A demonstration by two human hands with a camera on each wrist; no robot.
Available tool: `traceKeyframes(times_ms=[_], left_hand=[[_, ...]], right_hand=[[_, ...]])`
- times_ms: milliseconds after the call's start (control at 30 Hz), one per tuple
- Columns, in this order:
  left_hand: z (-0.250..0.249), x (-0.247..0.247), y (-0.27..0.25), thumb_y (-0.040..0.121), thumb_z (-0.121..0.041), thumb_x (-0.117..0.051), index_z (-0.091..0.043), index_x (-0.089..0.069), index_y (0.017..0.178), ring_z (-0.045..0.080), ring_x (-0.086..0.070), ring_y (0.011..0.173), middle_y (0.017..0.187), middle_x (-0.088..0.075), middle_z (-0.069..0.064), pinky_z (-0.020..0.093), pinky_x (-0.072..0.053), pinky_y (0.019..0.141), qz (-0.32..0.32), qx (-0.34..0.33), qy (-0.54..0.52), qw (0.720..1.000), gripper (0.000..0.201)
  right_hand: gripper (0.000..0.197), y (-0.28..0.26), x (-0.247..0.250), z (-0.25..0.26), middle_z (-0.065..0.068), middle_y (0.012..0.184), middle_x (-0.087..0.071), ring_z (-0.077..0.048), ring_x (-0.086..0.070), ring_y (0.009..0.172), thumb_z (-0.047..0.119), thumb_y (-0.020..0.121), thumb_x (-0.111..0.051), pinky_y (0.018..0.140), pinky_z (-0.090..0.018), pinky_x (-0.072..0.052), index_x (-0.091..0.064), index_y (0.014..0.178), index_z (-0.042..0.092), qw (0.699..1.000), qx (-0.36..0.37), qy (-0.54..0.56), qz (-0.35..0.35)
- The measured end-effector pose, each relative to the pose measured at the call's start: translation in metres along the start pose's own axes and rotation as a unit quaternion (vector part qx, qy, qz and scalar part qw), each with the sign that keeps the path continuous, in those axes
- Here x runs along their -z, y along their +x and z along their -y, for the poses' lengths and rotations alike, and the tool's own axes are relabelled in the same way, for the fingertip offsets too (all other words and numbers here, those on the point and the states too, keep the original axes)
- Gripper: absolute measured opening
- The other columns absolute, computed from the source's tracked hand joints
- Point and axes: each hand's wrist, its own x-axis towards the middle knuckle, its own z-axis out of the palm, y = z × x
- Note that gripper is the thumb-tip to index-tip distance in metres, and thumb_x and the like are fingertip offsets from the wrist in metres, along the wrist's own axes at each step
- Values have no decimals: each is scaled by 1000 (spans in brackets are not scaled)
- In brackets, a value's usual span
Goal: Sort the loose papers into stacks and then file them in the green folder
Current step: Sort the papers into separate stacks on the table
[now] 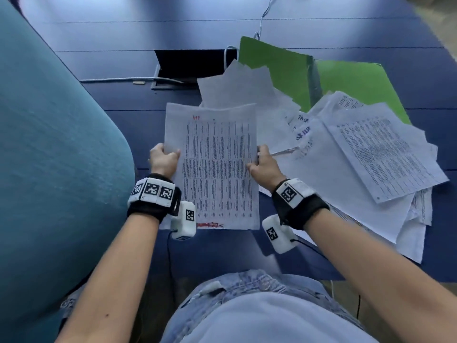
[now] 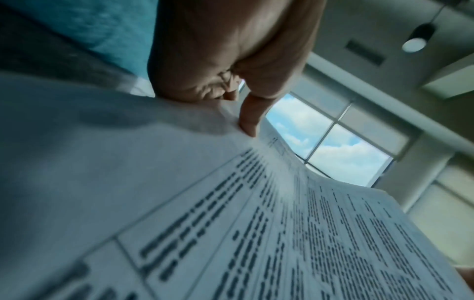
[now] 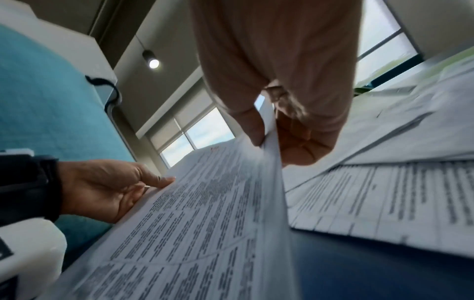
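The green folder (image 1: 346, 80) lies open on the dark blue table (image 1: 123, 58), with loose papers (image 1: 358, 157) heaped over its near half and spilling toward the person. The left hand (image 1: 163, 158) and right hand (image 1: 263, 167) each pinch a side edge of a printed sheet (image 1: 215, 169), thumbs on top, holding it above the table just left of the heap. The sheet carries a dense table of text too small to read, red letters like "HP" at its top and a red scrawl at its bottom.

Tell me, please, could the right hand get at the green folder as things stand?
Probably not right away: the right hand grips the printed sheet together with the left hand, and loose papers overlap the green folder.
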Motion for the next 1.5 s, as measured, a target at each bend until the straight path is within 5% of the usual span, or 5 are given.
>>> traceKeyframes(times_ms=[300,667,1100,1367,1500], left_hand=[[42,2,-6,83,3,-47,7,-41,122,36,-42,122,130,-45,27,30,-30,97,-74,34,156,984,39],[38,-19,-3,75,-5,-57,-5,-5,146,36,-19,136,145,-18,19,46,-11,115,-75,14,275,958,88],[-42,-104,40,86,-44,-55,-38,-18,145,31,-3,144,157,-1,6,53,-12,114,180,-131,352,909,70],[-28,-114,46,83,-44,-60,-40,-20,144,28,2,144,156,1,5,52,-2,115,192,-115,363,905,73],[-28,-114,45,85,-42,-59,-42,-18,143,31,7,144,156,4,5,53,3,115,195,-120,355,906,71]], right_hand=[[40,1,-43,-7,-23,114,-56,-37,-56,104,5,88,-42,84,-38,-46,-35,126,-1,967,-10,-244,79],[30,12,-40,3,-18,105,-62,-34,-60,98,13,87,-47,78,-37,-47,-40,114,3,946,13,-305,105],[62,98,56,-9,-19,145,-28,-34,-27,135,17,82,-56,108,-40,-28,-27,134,-1,956,-185,-181,-137],[11,113,55,-3,-22,106,-59,-36,-54,98,12,84,-50,77,-32,-41,-58,91,8,969,-124,-137,-166],[22,116,72,30,-12,115,-65,-31,-57,109,16,90,-46,85,-33,-43,-60,106,8,947,-35,-135,-290]])
